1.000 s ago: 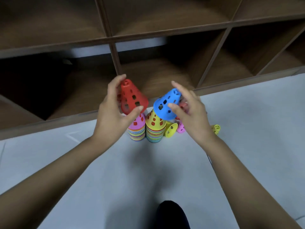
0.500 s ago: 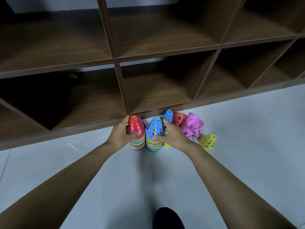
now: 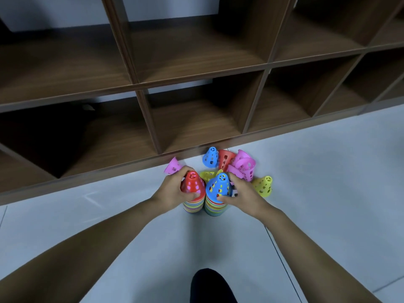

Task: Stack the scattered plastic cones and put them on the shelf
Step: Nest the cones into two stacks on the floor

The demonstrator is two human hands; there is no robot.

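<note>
On the grey floor, just in front of the wooden shelf, two striped stacks of cones stand upright side by side, touching or very nearly so. Left hand is curled round the red cone capping the left stack; right hand grips the blue cone capping the right stack, thumb near its lower rim. Both caps look seated or close to it; cannot tell whether they are pressed fully home. Loose cones lie behind the stacks, near the shelf's bottom edge: a pink cone tipped over beside the left hand, a yellow cone between the two caps, a small blue one and a red one on their sides, a pink cluster partly nested, and a yellow outlier just beside the right hand. Step in hand, by my reading: seating a cone on each stack. Stacking is well along but unfinished, and nothing is on the shelf yet. Next move calls for letting go without toppling either stack, then reaching past them for the nearest loose cones, turning each point-up before it goes on.
</note>
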